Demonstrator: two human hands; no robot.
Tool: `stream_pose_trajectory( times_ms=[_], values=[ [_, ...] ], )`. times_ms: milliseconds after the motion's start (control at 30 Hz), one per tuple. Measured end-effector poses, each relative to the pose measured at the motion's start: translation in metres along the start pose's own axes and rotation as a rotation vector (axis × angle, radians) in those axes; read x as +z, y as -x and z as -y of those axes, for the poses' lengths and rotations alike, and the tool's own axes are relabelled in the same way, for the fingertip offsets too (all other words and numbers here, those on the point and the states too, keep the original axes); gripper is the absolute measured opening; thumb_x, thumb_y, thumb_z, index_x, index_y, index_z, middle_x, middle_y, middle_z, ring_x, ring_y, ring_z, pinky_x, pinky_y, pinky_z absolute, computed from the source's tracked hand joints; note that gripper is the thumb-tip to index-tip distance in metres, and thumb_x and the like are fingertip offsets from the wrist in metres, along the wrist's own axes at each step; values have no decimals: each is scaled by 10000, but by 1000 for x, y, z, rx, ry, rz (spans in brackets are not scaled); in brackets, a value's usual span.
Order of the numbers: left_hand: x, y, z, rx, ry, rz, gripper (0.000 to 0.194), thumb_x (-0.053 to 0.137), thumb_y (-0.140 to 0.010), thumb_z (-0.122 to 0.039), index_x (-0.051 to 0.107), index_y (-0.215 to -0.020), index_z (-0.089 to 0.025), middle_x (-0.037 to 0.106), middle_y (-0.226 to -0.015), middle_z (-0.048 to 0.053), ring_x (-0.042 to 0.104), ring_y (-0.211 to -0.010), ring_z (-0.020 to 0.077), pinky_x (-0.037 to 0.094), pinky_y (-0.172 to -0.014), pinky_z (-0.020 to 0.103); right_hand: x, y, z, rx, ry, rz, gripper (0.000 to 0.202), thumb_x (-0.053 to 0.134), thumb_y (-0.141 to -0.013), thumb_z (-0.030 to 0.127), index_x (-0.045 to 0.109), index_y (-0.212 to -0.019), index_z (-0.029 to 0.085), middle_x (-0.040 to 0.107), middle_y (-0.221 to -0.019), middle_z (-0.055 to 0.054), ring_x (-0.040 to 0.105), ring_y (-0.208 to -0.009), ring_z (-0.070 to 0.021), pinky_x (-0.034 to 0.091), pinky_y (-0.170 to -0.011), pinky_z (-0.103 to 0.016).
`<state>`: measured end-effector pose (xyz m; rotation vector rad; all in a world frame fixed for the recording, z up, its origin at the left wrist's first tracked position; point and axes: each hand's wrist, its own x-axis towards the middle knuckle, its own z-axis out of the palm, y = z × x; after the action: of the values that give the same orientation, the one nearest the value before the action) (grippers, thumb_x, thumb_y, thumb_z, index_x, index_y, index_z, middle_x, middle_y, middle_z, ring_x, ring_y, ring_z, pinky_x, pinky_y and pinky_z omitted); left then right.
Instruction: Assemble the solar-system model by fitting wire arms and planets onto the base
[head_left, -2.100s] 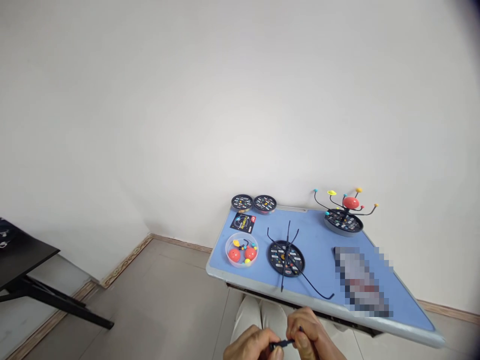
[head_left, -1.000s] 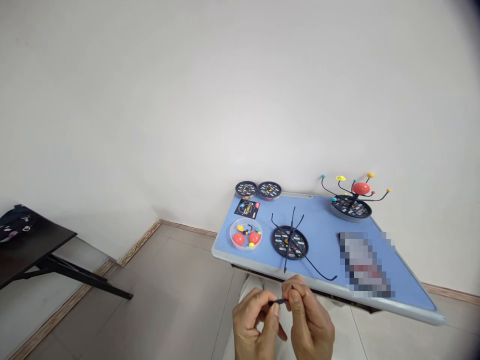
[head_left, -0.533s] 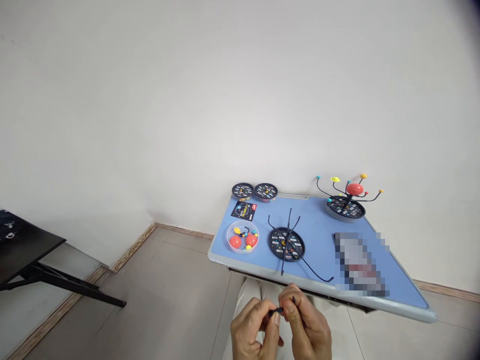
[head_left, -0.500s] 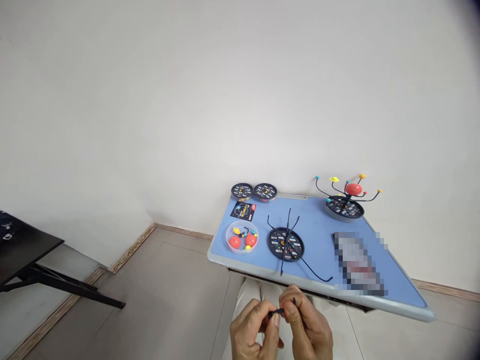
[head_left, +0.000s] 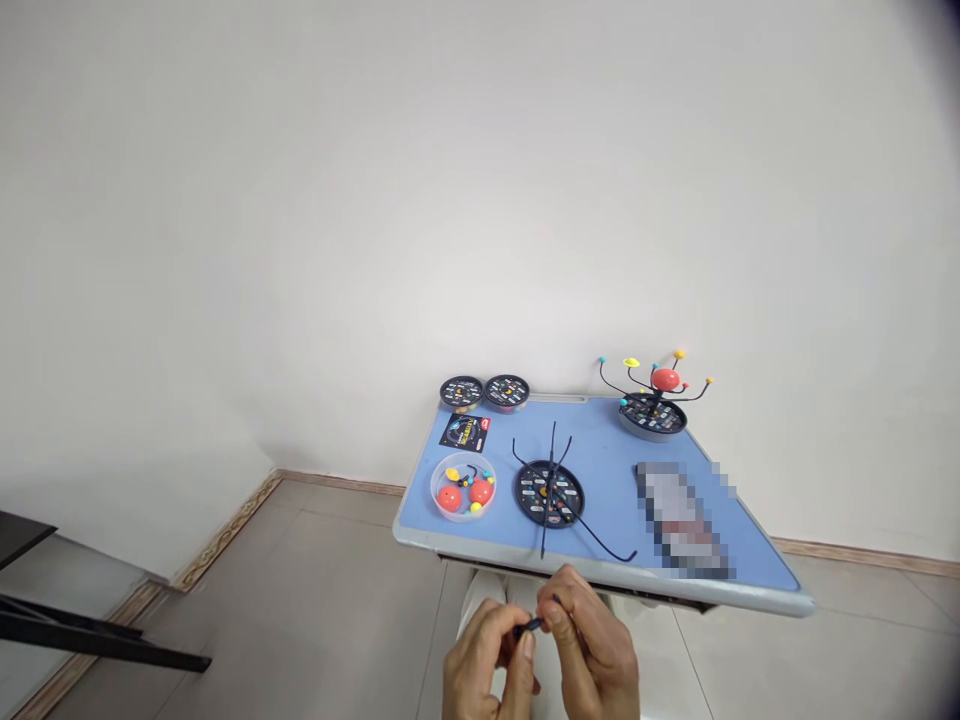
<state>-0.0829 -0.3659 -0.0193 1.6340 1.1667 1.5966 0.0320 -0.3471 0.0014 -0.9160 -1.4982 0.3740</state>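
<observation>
Both my hands are raised in front of the blue table's point(head_left: 600, 455) near edge. My left hand point(head_left: 487, 665) and my right hand point(head_left: 592, 655) pinch the two ends of a small thin black rod piece point(head_left: 534, 624) between thumb and fingers. On the table just beyond lies a black round base point(head_left: 549, 493) with several thin black wire arms point(head_left: 592, 540) across it. To its left stands a clear round bowl point(head_left: 463, 487) holding red, yellow and small coloured balls.
An assembled planet model point(head_left: 652, 400) with a red ball and coloured tips stands at the table's far right. Two black round lids point(head_left: 484, 392) and a black leaflet point(head_left: 465, 432) lie at the far left. A blurred flat object point(head_left: 679, 518) lies right. A black table point(head_left: 45, 610) is at left.
The view has shifted, so the table sits a little further left and the black side table has slid toward the left edge. My hands keep pinching the small black piece, slightly lower left.
</observation>
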Motion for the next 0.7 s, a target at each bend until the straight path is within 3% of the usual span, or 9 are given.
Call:
stream_pose_trajectory(
  times_ms=[167,267,400,433,567,700],
  values=[
    [4,-3,-2,7,-76,100,254,494,-969,-373,690,-923,-219,577,-728,13,510,-477,72,465,-442,156,1,1,1,20,-4,-18,224,436,-948,141,514,-749,206,526,-651,5,506,-597,-121,422,-563,-246],
    [3,0,-2,34,-179,76,274,470,-976,-335,685,-847,-223,563,-677,-2,480,-428,66,456,-453,168,-4,4,-2,131,8,-66,233,480,-953,216,536,-727,198,549,-667,-7,523,-604,-123,423,-556,-246],
    [-14,4,6,94,-306,-164,154,544,-940,-256,695,-966,-236,626,-720,-2,514,-448,79,480,-505,188,-32,-7,-11,316,58,-525,355,487,-961,408,533,-678,198,536,-647,0,490,-560,-114,398,-497,-229],
    [-20,2,8,103,-312,-194,153,549,-937,-237,693,-989,-236,636,-735,-2,524,-458,79,478,-506,187,-39,-13,-12,348,97,-561,343,507,-948,436,562,-711,195,539,-647,3,489,-560,-114,405,-510,-230],
    [-39,-33,14,68,-402,-61,212,489,-965,-253,699,-973,-223,658,-827,25,628,-648,121,521,-627,207,-51,-43,-12,307,123,-77,346,535,-913,473,602,-705,205,525,-581,18,469,-501,-112,396,-484,-227],
    [-47,-90,29,23,-631,67,289,414,-980,-229,701,-1013,-216,634,-913,42,637,-769,142,511,-701,236,-25,-89,-21,182,145,332,340,419,-954,386,601,-728,208,602,-639,4,518,-538,-121,403,-538,-228]
  ],
)
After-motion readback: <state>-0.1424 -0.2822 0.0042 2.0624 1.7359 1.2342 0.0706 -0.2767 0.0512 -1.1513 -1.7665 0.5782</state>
